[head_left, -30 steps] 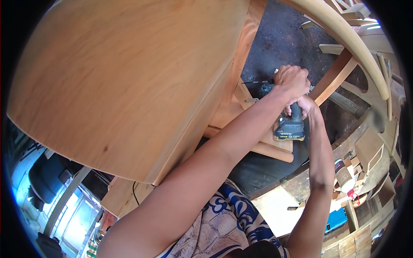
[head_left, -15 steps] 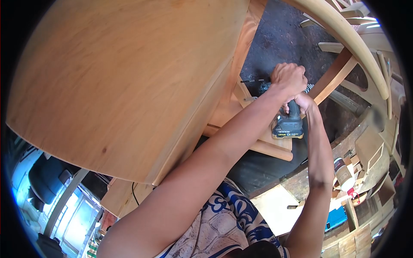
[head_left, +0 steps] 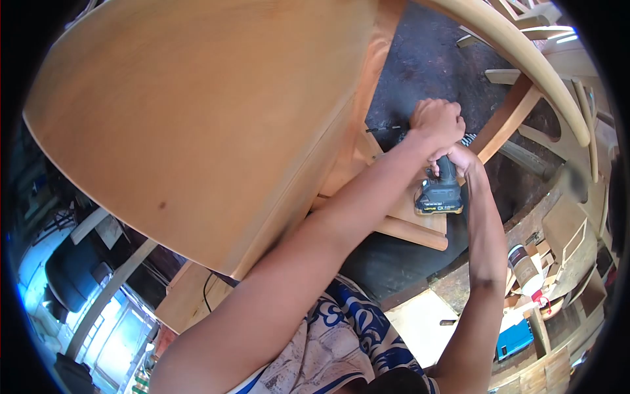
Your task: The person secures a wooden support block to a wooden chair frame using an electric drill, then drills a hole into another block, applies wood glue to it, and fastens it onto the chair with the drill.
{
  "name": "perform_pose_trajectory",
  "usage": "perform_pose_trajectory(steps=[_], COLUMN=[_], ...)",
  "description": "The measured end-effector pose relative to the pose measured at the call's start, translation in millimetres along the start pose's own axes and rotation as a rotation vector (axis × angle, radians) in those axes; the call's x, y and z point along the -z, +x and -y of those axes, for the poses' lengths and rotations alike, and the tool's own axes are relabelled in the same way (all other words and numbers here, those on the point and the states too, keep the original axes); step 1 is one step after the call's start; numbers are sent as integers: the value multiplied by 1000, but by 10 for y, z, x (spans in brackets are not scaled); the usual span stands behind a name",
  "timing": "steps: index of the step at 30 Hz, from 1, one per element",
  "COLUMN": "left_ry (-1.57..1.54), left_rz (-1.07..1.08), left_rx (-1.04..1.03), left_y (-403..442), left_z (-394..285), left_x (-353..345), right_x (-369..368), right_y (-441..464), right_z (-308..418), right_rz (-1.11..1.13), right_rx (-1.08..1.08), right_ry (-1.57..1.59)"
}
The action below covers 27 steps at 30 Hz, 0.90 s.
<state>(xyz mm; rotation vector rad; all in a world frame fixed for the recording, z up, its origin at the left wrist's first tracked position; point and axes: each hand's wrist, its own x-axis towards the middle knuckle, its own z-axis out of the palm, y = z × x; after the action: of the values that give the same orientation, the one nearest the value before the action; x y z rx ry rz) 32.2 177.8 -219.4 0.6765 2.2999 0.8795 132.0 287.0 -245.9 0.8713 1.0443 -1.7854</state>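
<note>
A cordless drill (head_left: 438,195) with a black and yellow battery lies across a wooden chair-like frame, its bit pointing left at the frame's upright rail (head_left: 378,65). Around the drill's grip is my right hand (head_left: 462,158), fingers closed. My left hand (head_left: 436,121) presses over the back and top of the drill's body in a fist, hiding much of it. Whether the bit touches the wood I cannot tell. Left of both arms, a broad, smooth wooden panel (head_left: 197,125) fills the view.
A curved wooden rail (head_left: 525,56) and a crosspiece (head_left: 508,119) stand right of the hands. Below the drill is a rounded wooden slat (head_left: 412,231). At lower right are a bottle (head_left: 523,269), a blue box (head_left: 514,340) and wood offcuts.
The view has shifted slightly, so the panel's lower edge and the background appear moved. Both hands stay on the drill in nearly the same place, the left fist a touch further left.
</note>
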Motion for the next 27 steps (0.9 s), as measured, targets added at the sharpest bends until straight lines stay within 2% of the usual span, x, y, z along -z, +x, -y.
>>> perform_pose_trajectory(steps=[3, 7, 11, 13, 17, 19, 27], left_ry=[-50, -68, -102, -108, -202, -229, -238], left_rz=[137, 398, 551, 591, 588, 617, 602], left_rx=[25, -134, -296, -310, -277, -289, -205], left_y=[59, 383, 312, 277, 253, 268, 194], left_z=[-21, -130, -364, -360, -176, -38, 135], left_x=[169, 180, 311, 246, 69, 0, -73], right_x=[-55, -165, -144, -145, -61, -127, -149], right_y=[-113, -499, -985, -1067, -867, -787, -644], right_z=[53, 181, 244, 225, 71, 55, -31], right_rz=[-22, -134, -265, -312, -355, -325, -324], right_rx=[78, 183, 133, 32, 27, -52, -73], right_ry=[-40, -157, -305, -366, -374, -360, -406])
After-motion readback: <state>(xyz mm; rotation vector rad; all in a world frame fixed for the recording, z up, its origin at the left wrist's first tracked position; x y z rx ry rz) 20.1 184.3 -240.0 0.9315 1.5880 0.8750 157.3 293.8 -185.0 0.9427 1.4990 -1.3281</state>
